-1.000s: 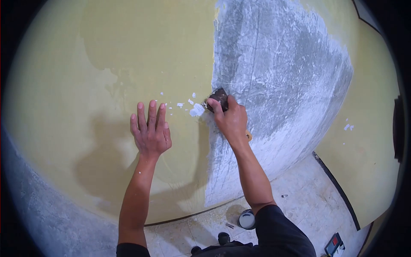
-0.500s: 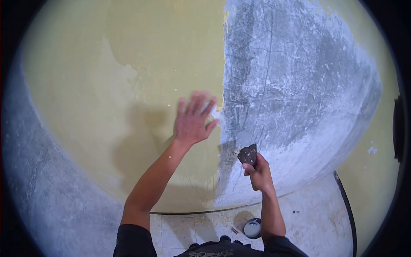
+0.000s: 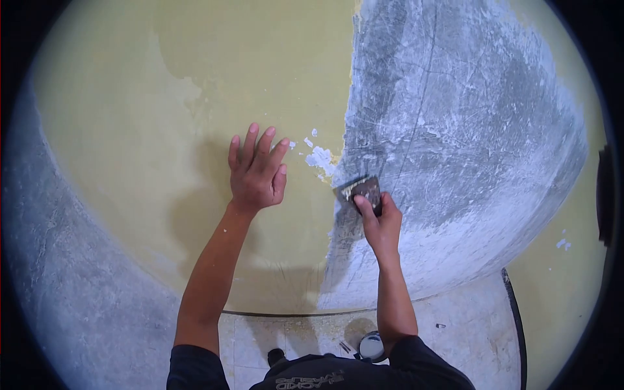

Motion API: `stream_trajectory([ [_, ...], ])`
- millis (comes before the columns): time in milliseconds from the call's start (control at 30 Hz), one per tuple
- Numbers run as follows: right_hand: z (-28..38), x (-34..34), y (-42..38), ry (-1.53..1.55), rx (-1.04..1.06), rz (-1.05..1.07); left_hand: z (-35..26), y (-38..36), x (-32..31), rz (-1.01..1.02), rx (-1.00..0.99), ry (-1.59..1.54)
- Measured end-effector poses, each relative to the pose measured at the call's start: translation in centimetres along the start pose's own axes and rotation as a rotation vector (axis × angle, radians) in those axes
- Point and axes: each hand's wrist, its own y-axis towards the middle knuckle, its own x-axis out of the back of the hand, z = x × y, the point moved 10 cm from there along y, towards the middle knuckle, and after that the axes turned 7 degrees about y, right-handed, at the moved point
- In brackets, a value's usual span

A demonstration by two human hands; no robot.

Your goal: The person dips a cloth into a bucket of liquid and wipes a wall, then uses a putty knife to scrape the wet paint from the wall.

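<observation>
My left hand [image 3: 257, 172] is spread out against the yellow-green painted wall [image 3: 260, 78], with nothing in it. Just right of its fingertips are white chipped patches [image 3: 320, 159] in the paint. My right hand [image 3: 380, 221] grips a dark scraper [image 3: 368, 191] flecked with pale bits, thumb on its face. The scraper's edge is by the ragged paint border, over the bare grey part of the wall [image 3: 448, 123]. The handle is hidden in my right hand.
On the pale floor [image 3: 461, 318] below stands a dark container [image 3: 371, 346] with whitish content, beside small thin pieces [image 3: 345, 347]. Crumbs lie along the wall's base. A dark object [image 3: 605, 195] is at the far right edge.
My left hand has moved left and slightly up from the chipped patches, uncovering them. My right hand has carried the scraper up and left toward the paint border. The view has shifted slightly.
</observation>
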Motion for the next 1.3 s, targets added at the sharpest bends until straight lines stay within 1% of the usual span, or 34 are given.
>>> stream_trajectory([
  [67,2.1,0.1,1.7,-0.139,0.054,-0.122,0.3,-0.3,-0.1,-0.013,0.0,-0.016],
  [100,3.3,-0.2,2.0,-0.188,0.054,-0.14,0.4,-0.6,-0.2,-0.016,0.002,-0.025],
  [133,3.0,-0.4,2.0,-0.2,0.054,-0.149,0.4,-0.9,-0.2,-0.021,0.004,-0.038],
  [200,3.5,-0.5,1.8,-0.241,0.138,-0.2,0.5,-1.1,-0.5,-0.012,0.003,-0.025],
  [300,4.4,-1.4,2.3,-0.237,0.154,-0.219,0.2,-1.2,-0.8,-0.004,-0.037,0.008],
  [333,5.1,-1.8,2.5,-0.252,0.15,-0.224,0.2,-1.2,-0.7,-0.004,-0.032,-0.008],
  [400,8.0,-3.1,3.2,-0.349,0.22,-0.221,0.3,-0.9,-0.6,-0.001,-0.021,-0.01],
  [433,7.8,-3.1,3.4,-0.259,0.17,-0.2,0.2,-1.2,-0.3,0.009,-0.016,-0.028],
  [533,6.4,-2.9,1.7,-0.327,0.162,-0.226,0.5,-0.9,-0.3,0.0,-0.02,-0.075],
  [567,6.2,-2.8,1.3,-0.279,0.157,-0.225,0.5,-1.0,-0.3,0.004,-0.026,-0.08],
  [667,7.4,-3.7,2.1,-0.278,0.187,-0.267,0.4,-0.9,-0.3,0.008,-0.023,-0.073],
  [733,7.9,-3.8,1.7,-0.345,0.159,-0.263,0.2,-0.9,-0.1,0.02,-0.029,-0.073],
  [800,7.2,-3.4,0.8,-0.375,0.127,-0.247,0.5,-0.7,0.2,0.0,-0.032,-0.124],
  [833,5.8,-2.7,0.1,-0.383,0.082,-0.248,0.8,-1.0,0.5,-0.002,-0.033,-0.133],
  [900,5.3,-2.8,0.1,-0.369,0.1,-0.275,1.3,-1.2,1.2,-0.054,-0.035,-0.32],
  [1000,5.8,-3.9,0.1,-0.381,0.098,-0.315,1.3,-1.7,1.2,-0.062,-0.031,-0.364],
  [1067,6.2,-4.4,0.0,-0.386,0.105,-0.303,1.5,-1.9,1.5,-0.051,-0.035,-0.365],
  [1133,4.8,-3.8,-1.4,-0.35,0.136,-0.324,2.0,-2.3,1.9,-0.045,-0.041,-0.364],
  [1200,4.2,-3.5,-1.5,-0.38,0.035,-0.319,3.4,-2.6,2.2,-0.044,0.018,-0.338],
  [1233,5.2,-3.7,-1.1,-0.37,0.083,-0.336,3.7,-2.9,1.9,-0.044,0.044,-0.375],
  [1300,6.2,-4.6,-0.3,-0.349,0.065,-0.317,3.2,-2.9,1.7,-0.046,0.017,-0.32],
])
